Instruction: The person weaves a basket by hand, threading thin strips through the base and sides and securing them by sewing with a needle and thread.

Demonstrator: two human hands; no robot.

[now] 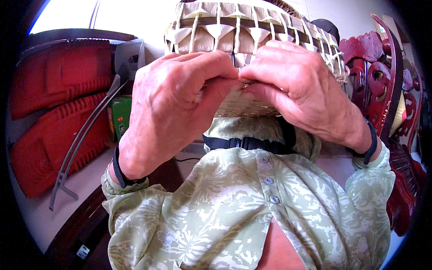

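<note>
A woven basket (240, 105) rests in front of my body at the top middle, tilted toward me. Pale twisted cord (237, 33) runs in evenly spaced loops over its broad brown rim band (202, 40), with cream triangular pieces between them. My left hand (173, 96) is closed in a pinch at the near side of the rim. Beside it, my right hand (299, 83) pinches too, the fingertips of both hands almost touching. Whatever lies between the fingertips is hidden. A thin dark piece (233, 59) shows just above them against the band.
Red ribbed panels (58, 81) stand at the left, with a bent grey metal frame (83, 139) in front and a green box (120, 114) beside them. Dark red carved wooden furniture (382, 81) fills the right side. A black strap (245, 143) crosses my waist.
</note>
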